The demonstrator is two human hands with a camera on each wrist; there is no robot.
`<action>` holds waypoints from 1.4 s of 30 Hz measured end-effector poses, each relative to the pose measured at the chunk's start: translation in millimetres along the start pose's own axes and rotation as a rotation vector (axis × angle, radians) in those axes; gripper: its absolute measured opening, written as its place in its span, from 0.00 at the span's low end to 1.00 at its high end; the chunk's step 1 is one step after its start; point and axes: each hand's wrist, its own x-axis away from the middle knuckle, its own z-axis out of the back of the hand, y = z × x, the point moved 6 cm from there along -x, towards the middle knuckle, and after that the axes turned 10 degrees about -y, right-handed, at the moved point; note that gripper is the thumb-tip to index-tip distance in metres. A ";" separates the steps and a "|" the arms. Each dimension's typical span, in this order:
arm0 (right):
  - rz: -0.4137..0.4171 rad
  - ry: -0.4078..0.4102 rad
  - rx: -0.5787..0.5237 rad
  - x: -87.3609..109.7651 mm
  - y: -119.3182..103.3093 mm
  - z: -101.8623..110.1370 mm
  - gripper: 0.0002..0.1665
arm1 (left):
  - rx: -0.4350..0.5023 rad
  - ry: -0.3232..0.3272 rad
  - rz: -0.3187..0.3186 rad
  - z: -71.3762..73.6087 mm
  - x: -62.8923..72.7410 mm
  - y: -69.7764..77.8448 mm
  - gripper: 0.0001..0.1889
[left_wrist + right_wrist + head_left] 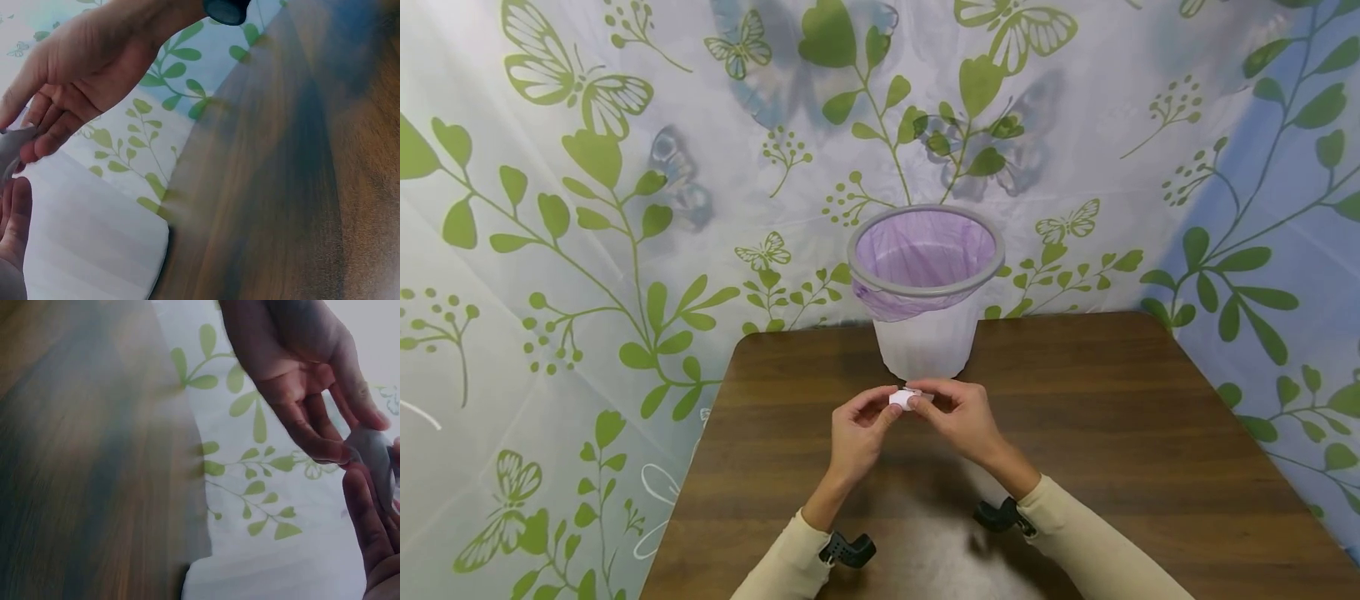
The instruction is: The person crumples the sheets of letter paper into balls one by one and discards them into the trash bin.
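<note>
A small white crumpled wad (pixel 901 398), like paper or thin plastic, is held between the two hands in front of the bin. My left hand (pixel 856 437) pinches its left side between thumb and fingertips. On the other side, the thumb and fingers of my right hand (pixel 964 419) pinch it too. Both wrist views show the wad (pixel 15 145) (pixel 373 456) at their edge, creased and partly covered by fingers. Just beyond the hands stands a white bin (pixel 925 343) with a grey rim and a purple liner (pixel 917 250).
The bin stands on a brown wooden table (pixel 1097 433), near its back edge. Behind and beside the table hangs a pale curtain (pixel 730 158) printed with green leaves and butterflies. Each wrist wears a black strap mount (pixel 848 550).
</note>
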 end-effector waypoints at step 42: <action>0.166 -0.084 0.207 -6.3 -10.1 2.1 0.17 | -0.232 0.005 -0.057 1.9 -7.4 17.6 0.06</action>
